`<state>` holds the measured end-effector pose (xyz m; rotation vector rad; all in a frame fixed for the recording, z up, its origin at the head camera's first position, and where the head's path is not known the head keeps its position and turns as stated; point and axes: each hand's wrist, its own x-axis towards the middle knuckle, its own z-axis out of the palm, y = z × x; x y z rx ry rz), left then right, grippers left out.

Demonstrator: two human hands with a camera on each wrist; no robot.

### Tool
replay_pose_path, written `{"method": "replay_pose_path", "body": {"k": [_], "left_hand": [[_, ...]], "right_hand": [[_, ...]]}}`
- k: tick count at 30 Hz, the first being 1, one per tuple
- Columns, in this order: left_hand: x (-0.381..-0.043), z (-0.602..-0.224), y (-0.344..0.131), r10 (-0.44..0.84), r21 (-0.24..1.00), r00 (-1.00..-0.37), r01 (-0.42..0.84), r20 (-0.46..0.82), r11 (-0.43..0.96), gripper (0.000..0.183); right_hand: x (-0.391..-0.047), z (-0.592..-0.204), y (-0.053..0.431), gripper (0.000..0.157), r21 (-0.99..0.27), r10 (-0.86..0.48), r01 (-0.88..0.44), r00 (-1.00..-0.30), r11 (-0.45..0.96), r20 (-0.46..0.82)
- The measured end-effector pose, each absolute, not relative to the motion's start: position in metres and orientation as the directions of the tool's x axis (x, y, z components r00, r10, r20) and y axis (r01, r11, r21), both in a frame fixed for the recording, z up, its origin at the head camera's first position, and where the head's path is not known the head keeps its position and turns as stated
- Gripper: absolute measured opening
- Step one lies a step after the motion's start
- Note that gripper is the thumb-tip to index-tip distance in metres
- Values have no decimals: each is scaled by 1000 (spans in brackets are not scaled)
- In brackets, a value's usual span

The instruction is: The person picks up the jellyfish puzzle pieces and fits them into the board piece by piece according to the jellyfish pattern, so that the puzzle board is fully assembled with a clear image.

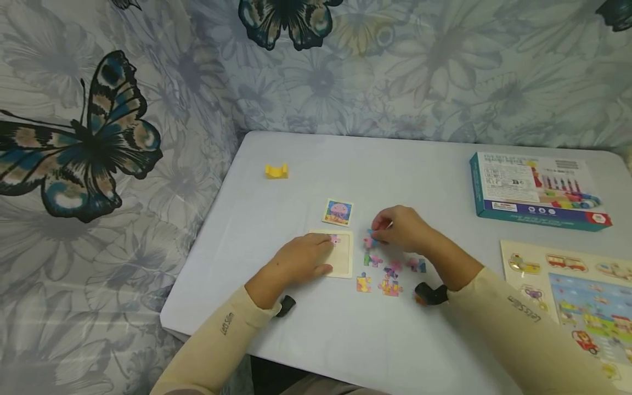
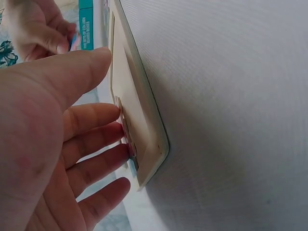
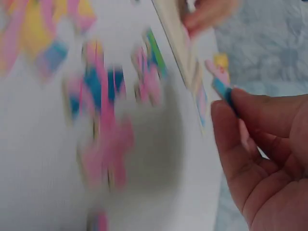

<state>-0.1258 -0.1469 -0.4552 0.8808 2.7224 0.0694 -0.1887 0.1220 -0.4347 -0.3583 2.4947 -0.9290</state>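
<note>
My left hand point(image 1: 301, 258) rests over the left side of a shallow wooden puzzle tray point(image 1: 342, 264), its fingers nearly straight. In the left wrist view its fingertips touch puzzle pieces point(image 2: 126, 132) lying inside the tray's far edge. Just right of the tray, my right hand point(image 1: 407, 229) pinches a pink and blue jigsaw piece point(image 3: 222, 89) between thumb and forefinger, raised above the table. Below that hand lie several loose jigsaw pieces point(image 1: 364, 283) in pink, yellow and blue. A small picture card point(image 1: 338, 212) with a pink figure lies behind the tray.
A yellow curved block point(image 1: 276, 171) stands at the back left of the white table point(image 1: 222, 219). At the back right lies a teal toy box point(image 1: 540, 214), with a large picture puzzle board point(image 1: 535, 266) nearer at the right edge. Patterned cloth walls point(image 1: 419, 82) border the table.
</note>
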Motion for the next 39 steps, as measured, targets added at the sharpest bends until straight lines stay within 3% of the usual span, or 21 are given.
{"method": "replay_pose_path", "body": {"k": [8,15,27,35,39], "left_hand": [[-127,-458,-147,584,154,-781,563,-222,812,59],[-126,-460,-143,625,80,-757,623,-190,778,58],[-126,-451,-143,572,124,-775,562,-269,818,54],[-125,-458,-143,588,126,-774,575,-235,808,59],[-123,-461,-146,587,147,-780,569,-216,809,59]], "right_hand": [[-192,-455,67,7,-657,-515,-226,-809,719,-285],[-192,-455,58,7,-584,-482,-254,-832,771,-274],[-200,-454,54,23,-563,-430,-199,-847,802,-313],[-188,-445,67,19,-473,-461,-282,-828,835,-320],[-170,-440,87,24,-401,-466,-314,-803,861,-371]]}}
